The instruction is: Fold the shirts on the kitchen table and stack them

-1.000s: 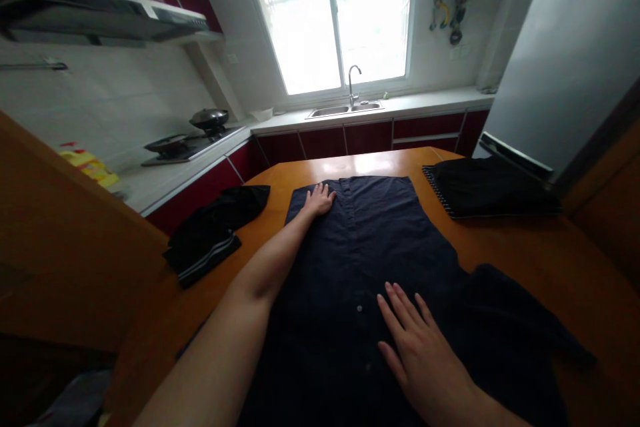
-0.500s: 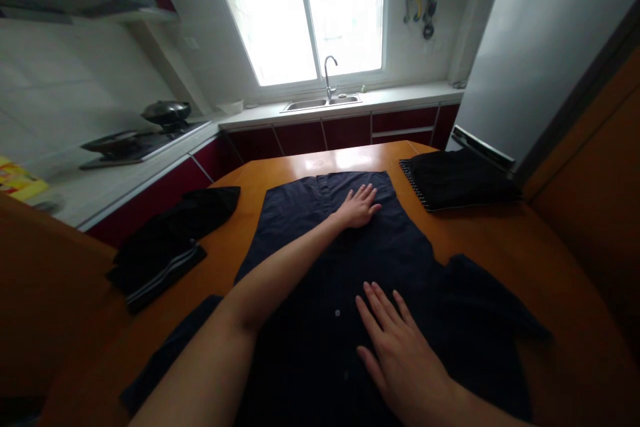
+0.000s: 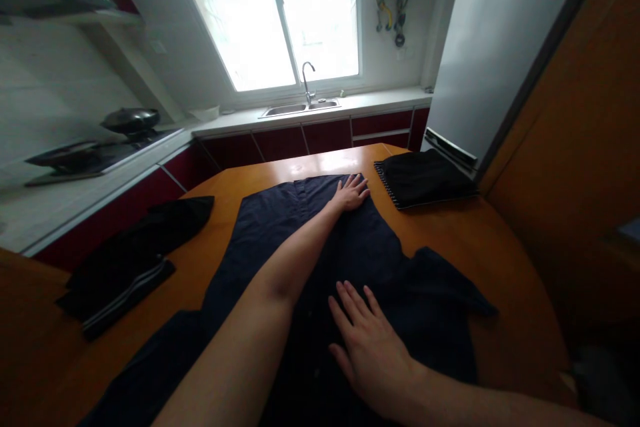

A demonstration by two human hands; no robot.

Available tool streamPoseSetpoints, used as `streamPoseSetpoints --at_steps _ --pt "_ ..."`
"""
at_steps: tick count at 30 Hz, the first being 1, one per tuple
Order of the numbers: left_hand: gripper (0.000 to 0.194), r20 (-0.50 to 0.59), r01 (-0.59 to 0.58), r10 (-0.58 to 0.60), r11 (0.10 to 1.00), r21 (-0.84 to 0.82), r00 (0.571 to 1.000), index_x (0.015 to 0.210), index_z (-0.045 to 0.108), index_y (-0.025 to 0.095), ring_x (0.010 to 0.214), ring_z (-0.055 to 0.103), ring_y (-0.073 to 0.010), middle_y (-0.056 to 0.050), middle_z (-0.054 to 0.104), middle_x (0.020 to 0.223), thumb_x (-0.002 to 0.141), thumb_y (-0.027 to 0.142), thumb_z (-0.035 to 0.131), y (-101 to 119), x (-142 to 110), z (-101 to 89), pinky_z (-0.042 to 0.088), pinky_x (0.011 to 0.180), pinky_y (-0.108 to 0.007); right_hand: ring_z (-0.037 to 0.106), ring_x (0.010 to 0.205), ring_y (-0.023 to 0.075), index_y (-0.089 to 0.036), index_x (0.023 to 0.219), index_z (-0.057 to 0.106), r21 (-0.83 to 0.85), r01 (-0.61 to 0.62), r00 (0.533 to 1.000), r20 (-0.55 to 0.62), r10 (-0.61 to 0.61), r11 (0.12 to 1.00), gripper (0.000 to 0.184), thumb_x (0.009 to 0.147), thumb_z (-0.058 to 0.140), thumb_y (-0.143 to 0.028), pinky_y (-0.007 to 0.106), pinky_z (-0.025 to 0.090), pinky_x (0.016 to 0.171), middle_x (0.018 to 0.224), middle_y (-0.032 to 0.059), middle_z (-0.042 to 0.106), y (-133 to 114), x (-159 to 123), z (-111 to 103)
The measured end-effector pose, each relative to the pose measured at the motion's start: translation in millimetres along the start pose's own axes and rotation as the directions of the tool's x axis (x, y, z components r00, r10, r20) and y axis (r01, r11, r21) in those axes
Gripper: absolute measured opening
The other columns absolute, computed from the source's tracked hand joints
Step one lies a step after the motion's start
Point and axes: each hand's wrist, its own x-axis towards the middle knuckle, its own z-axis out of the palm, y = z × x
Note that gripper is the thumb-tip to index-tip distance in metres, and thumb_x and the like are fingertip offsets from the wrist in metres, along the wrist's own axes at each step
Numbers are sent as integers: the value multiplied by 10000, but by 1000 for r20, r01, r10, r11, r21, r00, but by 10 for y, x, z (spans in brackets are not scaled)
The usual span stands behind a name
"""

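A dark blue shirt [image 3: 357, 250] lies spread out in the middle of the frame, on a brown wooden tabletop [image 3: 450, 233]. Its straight edge is near the middle of the frame, and one short sleeve points out to the right. The left hand [image 3: 351, 193] reaches far across the shirt and lies flat near the right corner of that edge. Its grip is wide, with the fingers apart and nothing held in them. The right hand [image 3: 370, 347] lies palm down on the shirt, low in the frame and a bit right of the middle. Its grip is loose too, with the thumb away from the fingers and nothing pinched. Some folded black clothes [image 3: 427, 177] sit right of the left hand, near the far edge of the tabletop. A black garment with pale stripes [image 3: 145, 233] lies on the left side of the frame, apart from the shirt. At the top middle, a sink [image 3: 285, 109] with a tall tap [image 3: 307, 80] sits under a bright window [image 3: 260, 20].
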Motion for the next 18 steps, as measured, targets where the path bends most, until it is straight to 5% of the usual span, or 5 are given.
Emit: streamPoseSetpoints --at_steps 3,6,12,14,18 --pt "607 -65 -97 97 995 7 993 1603 230 255 1555 -10 -246 -33 104 1686 1049 504 215 215 -249 -104 53 1230 -555 166 1527 314 -114 1535 402 48 9 999 31 -10 999 639 984 508 -420 549 151 1235 1636 182 229 -2 0 -90" --pt "583 -8 -222 222 975 -4 975 1610 201 263 1554 36 -245 -22 133 1680 1059 451 230 458 -676 -229 84 1233 -538 250 1508 305 -98 1462 509 104 -4 1000 22 2 995 555 982 502 -377 508 198 1231 1600 188 340 -21 -24 -283" --pt "582 42 -285 284 959 8 958 1618 173 286 1543 92 -212 -14 193 1661 1054 368 294 720 -1671 -262 181 1240 -460 569 1287 238 -159 1303 662 213 -149 965 -183 189 966 410 987 471 -336 354 418 1105 1413 118 605 233 -119 -864" --pt "602 56 -281 280 960 2 958 1617 183 267 1542 97 -217 -36 181 1660 1054 446 299 789 -1943 -193 193 1240 -467 610 1218 222 -160 1287 667 198 -236 916 -282 286 951 393 988 459 -308 328 443 1061 1338 107 657 496 -200 -1019" --pt "675 97 -354 359 933 -62 928 1621 160 273 1544 78 -210 -37 129 1664 1035 583 285 1003 -2366 -70 155 1253 -453 644 1129 271 -82 1222 692 55 -551 739 -431 517 833 371 963 482 -246 361 459 1004 1224 171 698 1140 -477 -1151"
